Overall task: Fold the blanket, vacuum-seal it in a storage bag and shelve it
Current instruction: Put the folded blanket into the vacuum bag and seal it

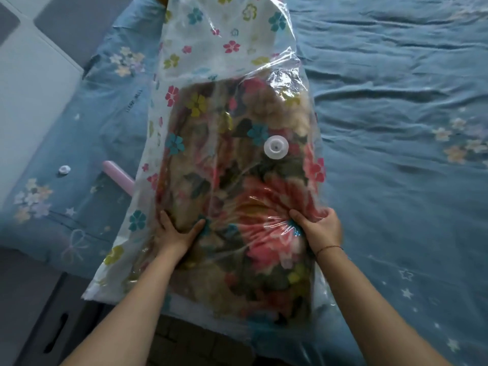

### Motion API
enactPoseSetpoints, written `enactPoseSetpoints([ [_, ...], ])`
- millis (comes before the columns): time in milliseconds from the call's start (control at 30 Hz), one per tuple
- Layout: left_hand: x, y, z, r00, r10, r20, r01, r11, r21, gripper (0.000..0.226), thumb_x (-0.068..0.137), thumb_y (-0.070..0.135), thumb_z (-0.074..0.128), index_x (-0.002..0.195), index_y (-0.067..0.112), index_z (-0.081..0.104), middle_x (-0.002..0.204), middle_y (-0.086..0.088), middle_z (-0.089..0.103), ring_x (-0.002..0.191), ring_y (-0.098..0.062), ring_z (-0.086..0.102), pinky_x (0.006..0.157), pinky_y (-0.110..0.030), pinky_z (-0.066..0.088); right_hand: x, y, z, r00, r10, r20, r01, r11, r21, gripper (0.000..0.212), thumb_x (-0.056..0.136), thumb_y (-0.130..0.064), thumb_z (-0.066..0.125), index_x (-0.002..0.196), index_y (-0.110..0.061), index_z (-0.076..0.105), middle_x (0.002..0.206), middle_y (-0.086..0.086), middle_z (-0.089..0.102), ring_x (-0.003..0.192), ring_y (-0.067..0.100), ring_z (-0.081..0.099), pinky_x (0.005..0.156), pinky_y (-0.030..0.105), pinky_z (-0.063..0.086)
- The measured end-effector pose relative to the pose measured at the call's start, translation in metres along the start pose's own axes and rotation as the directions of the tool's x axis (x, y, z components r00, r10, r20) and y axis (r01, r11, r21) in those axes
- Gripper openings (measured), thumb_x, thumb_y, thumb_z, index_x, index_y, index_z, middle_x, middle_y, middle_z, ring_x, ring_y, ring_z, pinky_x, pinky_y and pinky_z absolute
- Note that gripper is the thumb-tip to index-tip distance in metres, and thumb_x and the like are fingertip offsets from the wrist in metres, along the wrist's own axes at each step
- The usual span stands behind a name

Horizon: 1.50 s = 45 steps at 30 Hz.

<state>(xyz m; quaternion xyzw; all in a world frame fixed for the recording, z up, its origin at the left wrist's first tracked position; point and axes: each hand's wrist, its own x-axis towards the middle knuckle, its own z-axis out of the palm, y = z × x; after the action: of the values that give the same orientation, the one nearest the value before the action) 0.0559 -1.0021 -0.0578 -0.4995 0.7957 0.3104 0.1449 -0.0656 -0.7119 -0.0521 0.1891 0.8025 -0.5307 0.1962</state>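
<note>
On the bed (396, 75), the bag (211, 43) holding the folded blanket (211, 180) lies lengthwise, running away from the person. At its near end the left hand (177, 233) presses with fingers spread, and the right hand (320, 229) grips bunched plastic.

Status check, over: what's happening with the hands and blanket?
Left hand presses storage bag; right hand grips it. Blanket inside, bag on bed. Nothing blocking.

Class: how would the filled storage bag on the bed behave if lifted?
Likely floppy: the storage bag film wrinkles where the right hand grips it. Probably bulky, not rigid, with the blanket unsqueezed. Glossy plastic may slip.
</note>
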Motion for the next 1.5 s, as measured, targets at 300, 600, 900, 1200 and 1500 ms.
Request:
enactPoseSetpoints([
  [300, -0.06, 0.09, 0.067, 0.991, 0.085, 0.106, -0.094, 0.992, 0.08, 0.146, 0.038, 0.098, 0.029, 0.156, 0.017, -0.002, 0.162, -0.016, 0.012, 0.149, -0.033, 0.014, 0.121, -0.042, 0.015, 0.031, 0.013, -0.113, 0.953, -0.025, -0.303, 0.076, 0.985, 0.156, 0.034, 0.076, -0.01, 0.081, 0.06, -0.019, 0.052, 0.059, -0.006, 0.055, 0.04, -0.01, 0.05, 0.047, 0.007, 0.038],
  [600, -0.154, 0.24, 0.179, 0.88, 0.241, 0.409, -0.291, 0.954, 0.064, 0.117, 0.073, 0.081, 0.048, 0.155, 0.022, -0.011, 0.162, -0.019, -0.004, 0.15, -0.035, 0.0, 0.122, -0.046, 0.006, 0.065, 0.026, -0.314, 0.822, -0.032, -0.568, 0.111, 0.988, 0.104, 0.014, 0.08, -0.014, 0.077, 0.079, -0.011, 0.064, 0.051, -0.028, 0.062, 0.048, -0.01, 0.054, 0.05, 0.003, 0.038],
  [900, -0.205, 0.34, 0.204, 0.693, 0.7, -0.169, -0.657, 0.711, 0.25, 0.093, 0.085, 0.075, 0.024, 0.155, 0.022, -0.007, 0.162, -0.015, -0.012, 0.15, -0.034, -0.01, 0.116, -0.061, -0.005, 0.096, 0.003, -0.339, 0.922, -0.185, -0.341, -0.022, 0.852, -0.524, 0.084, 0.082, -0.076, 0.037, 0.152, -0.043, 0.006, 0.163, 0.005, -0.003, 0.149, 0.032, 0.005, 0.116, 0.058, 0.008],
  [1200, -0.153, 0.315, 0.207, 0.681, 0.691, 0.243, -0.701, 0.521, 0.487, 0.087, 0.085, 0.077, 0.024, 0.151, 0.037, -0.018, 0.161, 0.001, -0.024, 0.148, -0.032, -0.02, 0.11, -0.068, -0.012, 0.014, 0.087, -0.228, 0.949, -0.315, -0.03, 0.165, 0.575, -0.801, 0.086, 0.077, -0.079, 0.028, 0.152, -0.04, 0.011, 0.163, 0.005, 0.008, 0.147, 0.038, 0.0, 0.113, 0.066, 0.001],
  [1500, -0.149, 0.201, 0.202, 0.732, 0.556, 0.394, -0.678, 0.657, 0.331, 0.09, 0.085, 0.078, 0.03, 0.151, 0.039, -0.018, 0.16, 0.004, -0.025, 0.147, -0.029, -0.023, 0.12, -0.044, -0.007, 0.024, 0.056, -0.249, 0.891, -0.409, -0.199, 0.125, 0.641, -0.758, 0.085, 0.081, -0.083, 0.012, 0.152, -0.039, 0.007, 0.163, 0.006, -0.001, 0.149, 0.031, -0.004, 0.114, 0.047, -0.015],
])
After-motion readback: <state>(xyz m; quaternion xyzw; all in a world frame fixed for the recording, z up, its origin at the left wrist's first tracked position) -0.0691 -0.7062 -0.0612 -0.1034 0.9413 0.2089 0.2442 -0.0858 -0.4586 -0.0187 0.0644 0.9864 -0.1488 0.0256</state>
